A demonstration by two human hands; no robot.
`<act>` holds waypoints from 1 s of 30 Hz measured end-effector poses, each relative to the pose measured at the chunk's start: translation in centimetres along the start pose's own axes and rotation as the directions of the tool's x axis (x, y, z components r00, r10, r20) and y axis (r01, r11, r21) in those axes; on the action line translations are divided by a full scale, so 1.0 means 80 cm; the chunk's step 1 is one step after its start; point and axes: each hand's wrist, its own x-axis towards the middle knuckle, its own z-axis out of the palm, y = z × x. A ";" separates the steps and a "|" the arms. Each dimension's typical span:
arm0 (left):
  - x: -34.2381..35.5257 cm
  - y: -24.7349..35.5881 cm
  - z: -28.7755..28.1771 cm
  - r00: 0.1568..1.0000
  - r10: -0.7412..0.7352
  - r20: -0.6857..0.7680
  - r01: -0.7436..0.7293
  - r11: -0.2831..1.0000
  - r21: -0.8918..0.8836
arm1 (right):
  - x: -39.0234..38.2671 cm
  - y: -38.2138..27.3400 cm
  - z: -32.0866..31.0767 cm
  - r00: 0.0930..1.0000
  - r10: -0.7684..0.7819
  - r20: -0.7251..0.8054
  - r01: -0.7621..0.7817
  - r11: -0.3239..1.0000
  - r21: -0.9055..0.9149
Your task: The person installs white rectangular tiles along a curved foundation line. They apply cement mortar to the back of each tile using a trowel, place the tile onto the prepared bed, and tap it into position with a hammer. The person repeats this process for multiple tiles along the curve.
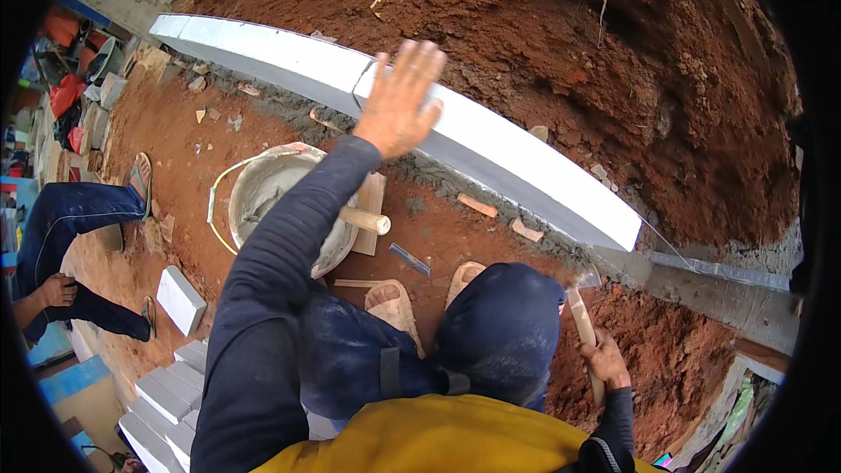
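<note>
A row of white blocks point(517, 153) runs from upper left to lower right on a bed of grey mortar point(429, 173). My left hand point(400, 105) is flat against it, fingers stretched out and slightly blurred, holding nothing. In my right hand point(606, 361), low at the right, is a hammer point(582, 320), gripped by its pale wooden handle. Its head looks blurred and greyish, near the row's right end. Under my left forearm stands a bucket point(235, 201) of wet grey mortar. A thick wooden handle point(365, 221) sticks out over its rim; the tool's other end is hidden.
A rough red earth bank point(561, 26) rises behind the row. Brick pieces point(477, 204) lie along the mortar, and a string point(666, 241) runs off its right end. Stacked white blocks point(162, 398) and a loose block point(181, 300) are at lower left, near another person's legs point(79, 210).
</note>
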 end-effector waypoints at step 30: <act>-0.056 -0.159 0.030 0.869 -0.494 0.021 0.493 0.862 -0.116 | 0.079 -0.283 0.066 0.665 -0.733 -0.141 0.687 0.675 -0.267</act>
